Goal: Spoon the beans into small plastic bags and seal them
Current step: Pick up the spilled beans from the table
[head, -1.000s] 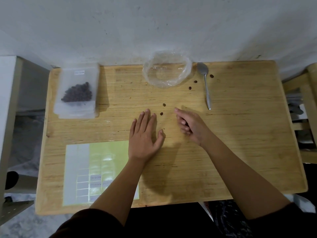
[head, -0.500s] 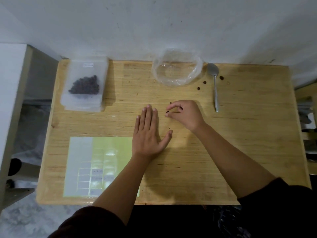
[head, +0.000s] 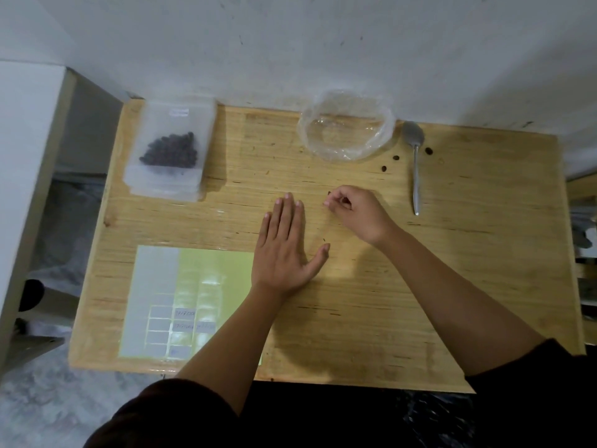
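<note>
Showing only unreadable handwriting, blurring out on the glossy green-and-white sticker sheet (head: 193, 286) and on the small white label (head: 179, 112) of the clear plastic bean bag (head: 155, 124).

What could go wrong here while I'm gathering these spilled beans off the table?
The right hand picks at a tiny bean, which may slip and roll. The left hand could sweep away the stray bean by its thumb. Three loose beans near the spoon may get missed.
</note>
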A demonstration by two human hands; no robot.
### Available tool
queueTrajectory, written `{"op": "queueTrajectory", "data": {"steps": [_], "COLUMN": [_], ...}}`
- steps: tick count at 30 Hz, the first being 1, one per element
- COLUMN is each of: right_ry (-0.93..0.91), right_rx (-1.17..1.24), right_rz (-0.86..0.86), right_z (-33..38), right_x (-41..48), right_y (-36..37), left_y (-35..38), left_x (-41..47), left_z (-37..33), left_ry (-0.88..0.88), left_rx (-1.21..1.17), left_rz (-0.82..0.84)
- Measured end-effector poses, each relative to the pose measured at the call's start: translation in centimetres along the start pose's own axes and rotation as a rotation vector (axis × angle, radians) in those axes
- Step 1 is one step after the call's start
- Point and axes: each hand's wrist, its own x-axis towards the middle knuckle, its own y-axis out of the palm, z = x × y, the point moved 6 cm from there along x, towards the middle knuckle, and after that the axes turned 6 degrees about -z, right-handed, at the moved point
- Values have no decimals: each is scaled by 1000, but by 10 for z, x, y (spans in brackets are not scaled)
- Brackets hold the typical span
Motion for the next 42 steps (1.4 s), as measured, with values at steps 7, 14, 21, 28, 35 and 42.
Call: {"op": "queueTrajectory", "data": {"steps": [7, 14, 21, 28, 35, 42], "right_ry": [556, 449, 53, 31, 26, -51], "right_rx": [1184, 1026, 404, 170, 59, -106], "right_rz": [166, 17, -277, -298, -237, -176], "right_z": [-24, -26, -10, -11, -7, -3], "right_x": [-14, -12, 1, 12, 18, 18], "right_y": [1, -2, -18, -12, -13, -8], "left_y": [0, -2, -2, -2, -1, -2], "left_x": [1, 1, 1, 1, 1, 1], "left_z": [0, 0, -1, -1, 1, 0], "left_ry": [6, 0, -2, -11, -13, -12], "left_rx": [9, -18, -40, -40, -48, -48], "left_rz": [14, 5, -10, 3, 18, 19]}}
